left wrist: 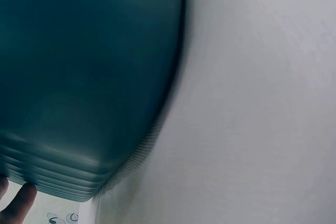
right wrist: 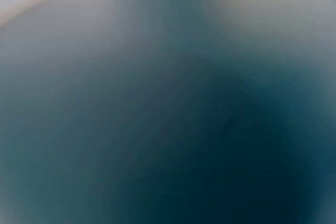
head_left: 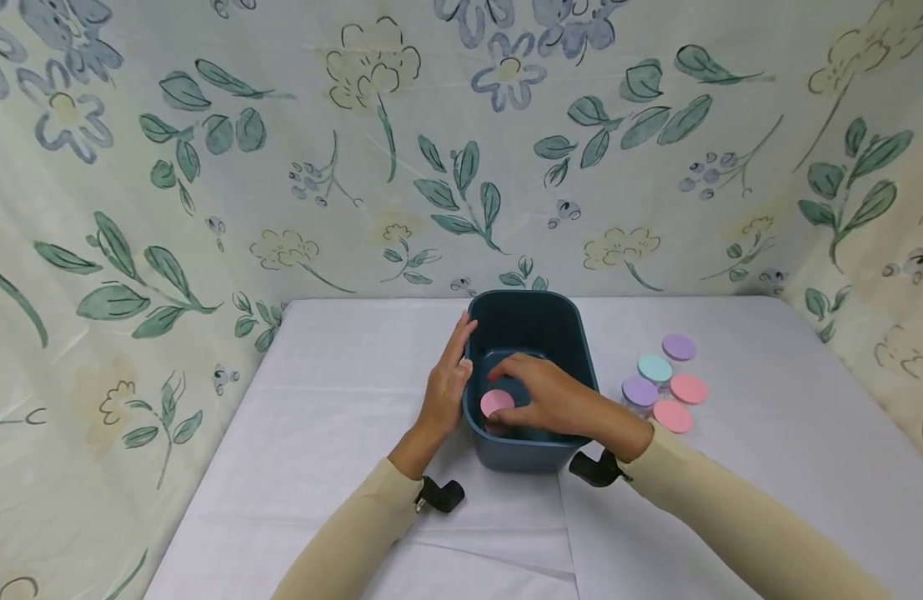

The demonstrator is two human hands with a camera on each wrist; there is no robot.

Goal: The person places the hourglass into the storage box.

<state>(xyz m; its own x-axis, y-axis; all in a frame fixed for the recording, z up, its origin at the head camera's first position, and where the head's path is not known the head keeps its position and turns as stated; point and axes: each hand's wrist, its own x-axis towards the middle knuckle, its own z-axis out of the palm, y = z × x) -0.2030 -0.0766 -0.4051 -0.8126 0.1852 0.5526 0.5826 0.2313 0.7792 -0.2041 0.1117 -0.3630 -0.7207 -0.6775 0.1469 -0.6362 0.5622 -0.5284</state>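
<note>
Inside the dark blue bin point(head_left: 515, 457), towards its near left corner, a pink-lidded jar point(head_left: 495, 400) is sitting between the curved thumb and index finger of the right hand point(head_left: 554, 396); whether they are gripping it cannot be told. Against the bin's left wall, the left hand point(head_left: 448, 379) is resting with straightened fingers, while right of the bin five other lidded jars point(head_left: 659, 372) are standing clustered on the desk point(head_left: 333, 417).

A white tablecloth point(head_left: 318, 417) shows creases point(head_left: 568, 533) at its near side. Beyond its far edge hangs a pale curtain point(head_left: 401, 200), also present at left and right, printed with green leaves point(head_left: 112, 302), blue flowers point(head_left: 509, 71) and yellow flowers point(head_left: 374, 75).
</note>
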